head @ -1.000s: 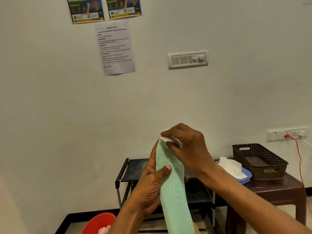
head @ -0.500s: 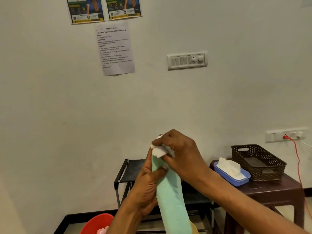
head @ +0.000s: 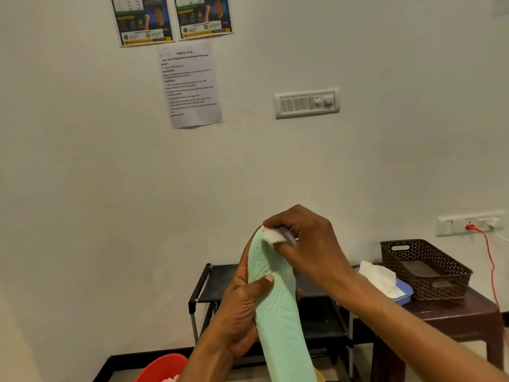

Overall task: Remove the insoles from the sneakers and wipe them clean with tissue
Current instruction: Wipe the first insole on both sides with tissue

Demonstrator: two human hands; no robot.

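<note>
Between the hands, the light, bendy insole looks best gripped mid-length, where the left hand clasps it while the right hand pinches tissue against its tip.

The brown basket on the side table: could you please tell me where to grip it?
Probably take the brown basket by the handle slots in its short end walls, one hand from each end: it sits upright, slots facing outward.
</note>
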